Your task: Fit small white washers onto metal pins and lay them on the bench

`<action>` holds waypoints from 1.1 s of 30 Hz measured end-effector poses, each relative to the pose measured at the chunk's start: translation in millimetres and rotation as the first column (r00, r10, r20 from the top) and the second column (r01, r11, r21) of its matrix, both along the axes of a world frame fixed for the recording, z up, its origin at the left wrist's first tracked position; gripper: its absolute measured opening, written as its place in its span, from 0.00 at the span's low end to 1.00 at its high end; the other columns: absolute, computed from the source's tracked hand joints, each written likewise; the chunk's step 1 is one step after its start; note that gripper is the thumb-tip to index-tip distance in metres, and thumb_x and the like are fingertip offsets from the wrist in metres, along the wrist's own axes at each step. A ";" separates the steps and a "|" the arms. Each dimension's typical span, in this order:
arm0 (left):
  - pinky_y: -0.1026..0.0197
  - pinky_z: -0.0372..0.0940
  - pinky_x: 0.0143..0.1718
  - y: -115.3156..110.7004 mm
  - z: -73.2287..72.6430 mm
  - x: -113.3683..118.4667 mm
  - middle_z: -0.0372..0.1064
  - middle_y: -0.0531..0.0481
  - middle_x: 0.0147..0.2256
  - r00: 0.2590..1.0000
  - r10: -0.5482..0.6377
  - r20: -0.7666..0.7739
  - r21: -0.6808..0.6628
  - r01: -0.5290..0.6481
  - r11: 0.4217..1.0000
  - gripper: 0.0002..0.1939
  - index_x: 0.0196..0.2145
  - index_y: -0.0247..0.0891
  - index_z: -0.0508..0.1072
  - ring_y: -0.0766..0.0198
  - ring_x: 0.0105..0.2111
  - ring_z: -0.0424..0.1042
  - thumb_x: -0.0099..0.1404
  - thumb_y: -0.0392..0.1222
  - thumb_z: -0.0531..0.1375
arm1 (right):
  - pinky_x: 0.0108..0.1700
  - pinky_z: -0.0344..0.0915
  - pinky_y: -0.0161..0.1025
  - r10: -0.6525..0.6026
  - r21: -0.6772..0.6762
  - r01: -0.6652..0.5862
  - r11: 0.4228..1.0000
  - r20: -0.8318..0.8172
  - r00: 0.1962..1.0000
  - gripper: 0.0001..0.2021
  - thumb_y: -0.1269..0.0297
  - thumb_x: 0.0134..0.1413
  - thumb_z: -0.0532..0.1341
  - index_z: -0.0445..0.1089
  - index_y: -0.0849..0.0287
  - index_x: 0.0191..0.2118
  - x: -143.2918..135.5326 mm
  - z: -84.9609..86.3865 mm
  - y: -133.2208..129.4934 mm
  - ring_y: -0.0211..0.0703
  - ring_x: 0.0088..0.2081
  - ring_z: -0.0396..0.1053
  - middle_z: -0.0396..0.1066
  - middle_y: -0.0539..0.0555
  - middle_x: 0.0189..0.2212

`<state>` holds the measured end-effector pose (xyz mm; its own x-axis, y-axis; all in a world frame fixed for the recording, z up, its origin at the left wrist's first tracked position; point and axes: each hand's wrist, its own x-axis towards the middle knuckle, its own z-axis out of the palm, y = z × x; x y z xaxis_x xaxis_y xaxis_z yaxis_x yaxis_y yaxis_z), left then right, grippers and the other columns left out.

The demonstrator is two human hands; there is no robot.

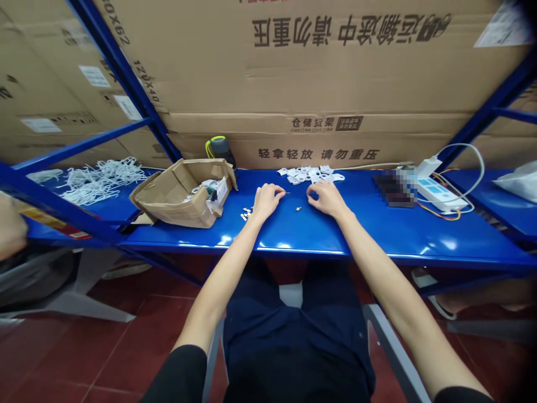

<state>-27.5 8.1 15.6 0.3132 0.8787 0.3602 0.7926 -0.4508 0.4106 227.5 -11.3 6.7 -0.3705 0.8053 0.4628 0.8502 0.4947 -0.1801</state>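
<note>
My left hand is closed in a pinch, and a thin, pin-like piece sticks out to the right from its fingertips. Across a small gap, my right hand has thumb and forefinger curled together in a ring; what they hold, if anything, is too small to make out. Between the hands a small brass-coloured part lies on the blue tabletop. Several tiny metallic parts are scattered beside my left wrist. Beyond both hands is a loose pile of white plastic pieces.
An open cardboard box with small items stands at left, a dark bottle behind it. At right are a white power strip with cables and a dark, blurred-out object. White cords lie far left, near another person's hand.
</note>
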 end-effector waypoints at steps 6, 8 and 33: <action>0.45 0.60 0.54 0.4 2.2 -14.5 0.80 0.42 0.49 0.983 0.064 -0.172 0.035 -0.058 0.998 0.12 0.47 0.44 0.85 0.43 0.52 0.71 0.76 0.43 0.61 | 0.53 0.61 0.56 -0.202 -0.034 0.201 0.979 -0.015 0.979 0.03 0.67 0.58 0.65 0.78 0.55 0.37 27.7 -4.6 3.1 0.66 0.54 0.69 0.79 0.63 0.46; 0.44 0.60 0.54 1.0 1.5 -16.8 0.80 0.41 0.49 0.978 0.083 -0.192 0.035 -0.077 0.996 0.12 0.47 0.43 0.85 0.43 0.52 0.71 0.76 0.42 0.61 | 0.53 0.61 0.56 -0.241 -0.050 0.240 0.970 -0.012 0.971 0.04 0.66 0.58 0.65 0.79 0.55 0.37 31.4 -5.5 3.3 0.66 0.54 0.69 0.79 0.63 0.47; 0.56 0.68 0.51 -4.4 -8.5 1.6 0.81 0.47 0.45 0.924 -0.382 -0.008 -0.027 0.382 0.924 0.12 0.46 0.46 0.87 0.55 0.46 0.78 0.74 0.50 0.65 | 0.53 0.65 0.49 0.259 -0.217 -0.297 0.930 -0.184 0.948 0.13 0.52 0.69 0.62 0.83 0.50 0.47 -9.1 -10.3 -1.4 0.54 0.50 0.71 0.79 0.57 0.45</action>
<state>-25.9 3.7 7.2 0.6312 0.7003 0.3334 0.5677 -0.7101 0.4166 218.4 -12.6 -3.6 -0.5368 0.7733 0.3374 0.6386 0.6338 -0.4365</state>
